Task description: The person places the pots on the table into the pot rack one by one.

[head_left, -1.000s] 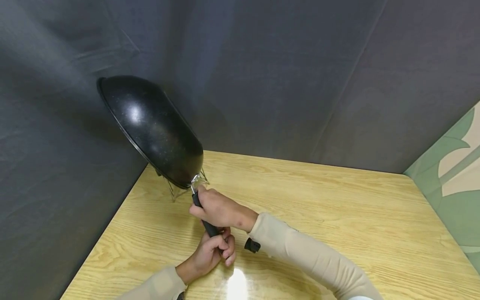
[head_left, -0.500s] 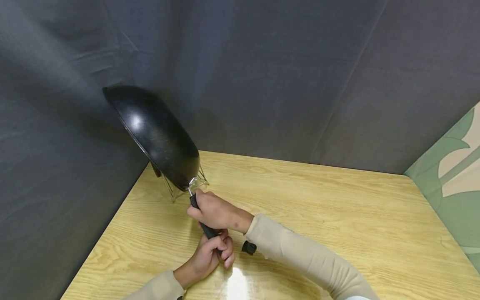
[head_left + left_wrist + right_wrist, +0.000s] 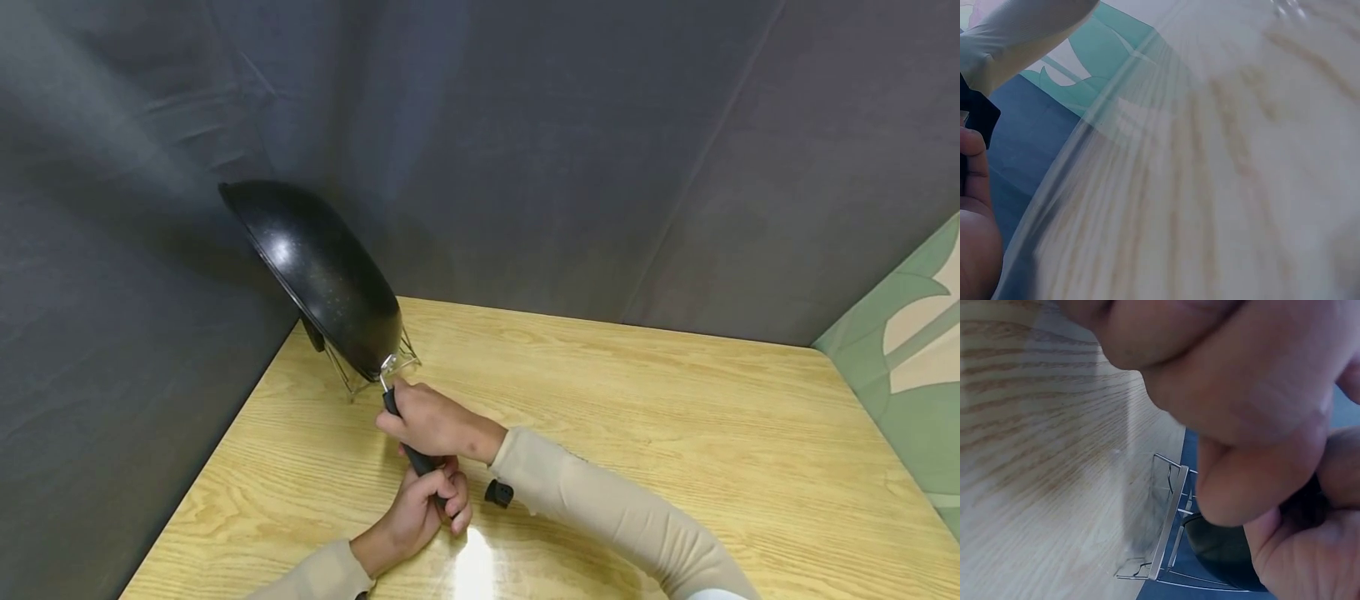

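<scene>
A black wok (image 3: pixel 318 271) stands tilted on its edge at the table's far left corner, its rounded underside facing me, over a wire rack (image 3: pixel 375 371). Its black handle (image 3: pixel 411 454) runs down toward me. My right hand (image 3: pixel 427 421) grips the upper part of the handle near the metal joint. My left hand (image 3: pixel 431 508) grips the handle's lower end. In the right wrist view my curled fingers (image 3: pixel 1254 394) fill the frame, with the wire rack (image 3: pixel 1169 528) and the wok's dark rim (image 3: pixel 1222 553) beyond. The left wrist view shows blurred table and the edge of my left hand (image 3: pixel 975 219).
The wooden table (image 3: pixel 637 417) stretches to the right and front. Dark fabric walls (image 3: pixel 525 150) close the left and back sides. A small black wrist camera (image 3: pixel 498 493) hangs under my right sleeve. A green patterned panel (image 3: pixel 900 350) lies at the right.
The wok has come down and slightly to the right, toward the wire rack. Both hands keep their grip on the handle.
</scene>
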Tool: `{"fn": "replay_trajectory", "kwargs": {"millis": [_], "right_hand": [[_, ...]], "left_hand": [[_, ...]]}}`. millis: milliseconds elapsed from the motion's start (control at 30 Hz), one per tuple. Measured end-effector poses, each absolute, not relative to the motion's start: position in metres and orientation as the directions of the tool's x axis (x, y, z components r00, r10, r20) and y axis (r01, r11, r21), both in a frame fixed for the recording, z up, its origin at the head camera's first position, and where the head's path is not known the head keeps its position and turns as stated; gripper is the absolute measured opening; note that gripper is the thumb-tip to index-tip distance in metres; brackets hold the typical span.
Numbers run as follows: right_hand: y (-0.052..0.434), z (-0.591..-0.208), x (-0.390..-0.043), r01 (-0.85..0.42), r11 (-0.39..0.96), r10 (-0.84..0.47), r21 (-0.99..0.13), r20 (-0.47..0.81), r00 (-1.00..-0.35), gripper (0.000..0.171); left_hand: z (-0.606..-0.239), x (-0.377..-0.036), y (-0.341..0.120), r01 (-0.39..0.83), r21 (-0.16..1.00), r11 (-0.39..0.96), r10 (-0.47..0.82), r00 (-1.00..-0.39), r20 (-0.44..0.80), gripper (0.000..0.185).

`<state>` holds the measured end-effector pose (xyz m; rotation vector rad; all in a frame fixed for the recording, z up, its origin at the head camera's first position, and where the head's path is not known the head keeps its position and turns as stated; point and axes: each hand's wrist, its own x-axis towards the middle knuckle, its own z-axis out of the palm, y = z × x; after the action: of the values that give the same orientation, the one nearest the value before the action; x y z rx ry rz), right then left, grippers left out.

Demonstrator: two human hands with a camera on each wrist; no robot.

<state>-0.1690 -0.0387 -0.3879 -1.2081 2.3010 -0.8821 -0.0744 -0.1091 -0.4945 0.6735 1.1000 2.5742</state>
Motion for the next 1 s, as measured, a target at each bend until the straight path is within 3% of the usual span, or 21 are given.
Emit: {"fn": "replay_trajectory", "kwargs": {"millis": [400,1000], "right_hand": [[-0.0399,-0.3889,-0.1724,-0.558,0.429,-0.841,-0.710,-0.088,-0.534,0.012],[-0.0431,-0.3885,-0.1744,-0.554,0.439,-0.836,-0.708,-0.095,-0.541,0.015]], "left_hand": [[-0.4908,-0.0717,-0.1066,-0.085,0.731,-0.677,0.369,-0.899,0.237,0.020],[-0.4876,-0.0735,-0.1068,-0.115,0.736,-0.667,0.365,-0.912,0.188,0.020]]}}
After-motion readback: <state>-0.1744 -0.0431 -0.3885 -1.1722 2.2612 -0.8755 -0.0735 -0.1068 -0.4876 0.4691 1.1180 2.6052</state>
